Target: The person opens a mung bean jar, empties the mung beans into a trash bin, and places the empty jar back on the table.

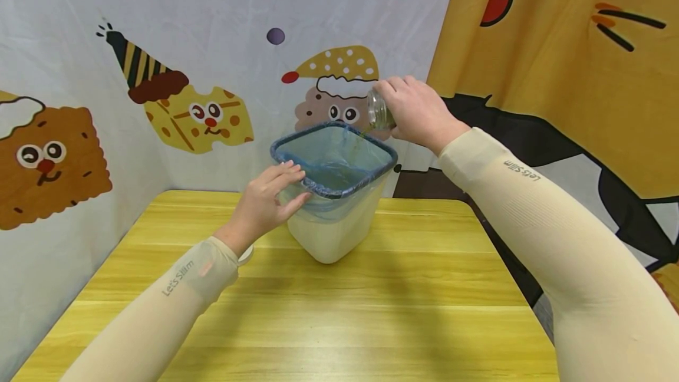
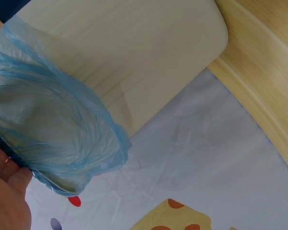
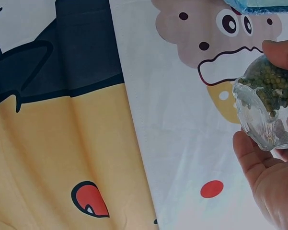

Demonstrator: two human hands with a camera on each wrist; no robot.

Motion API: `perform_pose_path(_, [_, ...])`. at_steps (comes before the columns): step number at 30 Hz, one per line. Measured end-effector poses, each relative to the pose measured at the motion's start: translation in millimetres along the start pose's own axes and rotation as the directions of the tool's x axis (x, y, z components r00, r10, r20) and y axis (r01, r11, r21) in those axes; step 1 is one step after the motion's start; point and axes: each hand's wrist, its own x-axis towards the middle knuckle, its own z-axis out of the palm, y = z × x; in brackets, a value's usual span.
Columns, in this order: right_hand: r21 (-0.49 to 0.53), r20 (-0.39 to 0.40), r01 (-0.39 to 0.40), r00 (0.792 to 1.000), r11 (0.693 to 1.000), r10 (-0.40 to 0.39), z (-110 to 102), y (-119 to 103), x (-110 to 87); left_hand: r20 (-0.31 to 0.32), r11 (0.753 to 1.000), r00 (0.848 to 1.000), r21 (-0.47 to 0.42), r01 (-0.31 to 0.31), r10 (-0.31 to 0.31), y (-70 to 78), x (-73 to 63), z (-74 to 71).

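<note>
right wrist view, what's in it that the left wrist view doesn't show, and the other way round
Only the right wrist view shows the right hand holding a glass jar, with small green grains inside.

Only the left wrist view shows the left hand at the rim of the pale bin, the bin's outer wall, and part of the wooden table.

Both show some of the blue plastic bag, just a sliver in the right wrist view, and the white backdrop with its cartoon prints.
</note>
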Motion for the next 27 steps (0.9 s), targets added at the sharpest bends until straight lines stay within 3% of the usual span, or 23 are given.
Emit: perform_pose_path(27, [-0.023, -0.008, 0.008, 1.0, 1.0, -0.008, 0.1, -0.8, 1.0, -0.01, 0.999, 1.0, -0.047, 0.004, -0.004, -1.2, -0.2, 0.9])
